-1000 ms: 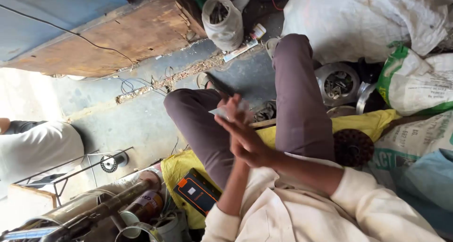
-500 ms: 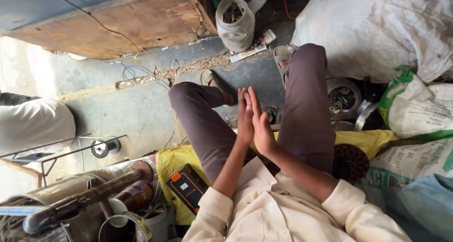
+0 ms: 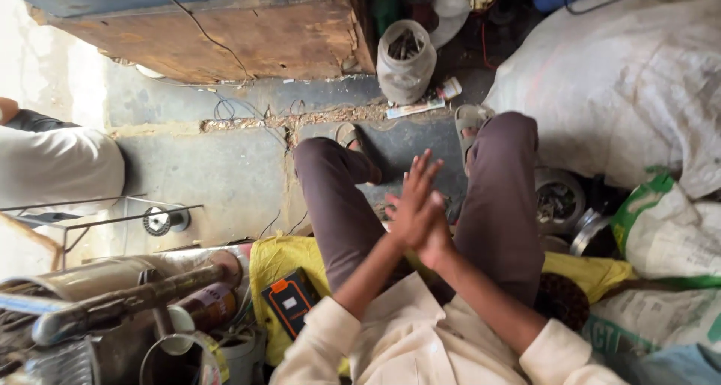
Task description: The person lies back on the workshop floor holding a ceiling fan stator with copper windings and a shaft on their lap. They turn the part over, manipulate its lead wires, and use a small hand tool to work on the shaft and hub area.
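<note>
The left hand [image 3: 411,205] and the right hand [image 3: 432,231] are seen pressed together, palm against palm, between the raised knees, with nothing held in either. Compared with half a second earlier, when the fingers were stacked upright and closed, the left fingers [image 3: 422,171] are now fanned apart and tilted toward the right knee, while the right hand has slipped lower, so that its heel sits against the left palm. One second ago the hands were crossed more loosely and lower over the lap.

Whether anything is trapped between the palms cannot be told. The forearms are bare below rolled cream sleeves [image 3: 390,340], and the legs are covered by grey-brown trousers [image 3: 338,205].

Nearest to the hands, a yellow cloth [image 3: 282,261] is spread under the seated person, and a flat black device with an orange edge [image 3: 291,301] lies on it beside the left thigh. It looks slim and rectangular, with a dark face.

Further out, a sandal [image 3: 469,122] is worn on the right foot, and a whitish jar of metal scraps [image 3: 405,62] stands beyond it against a wooden board [image 3: 225,43]. A small wire spool [image 3: 161,220] rests on the concrete floor [image 3: 218,167] to the left. White sacks [image 3: 623,84] are piled on the right.
</note>
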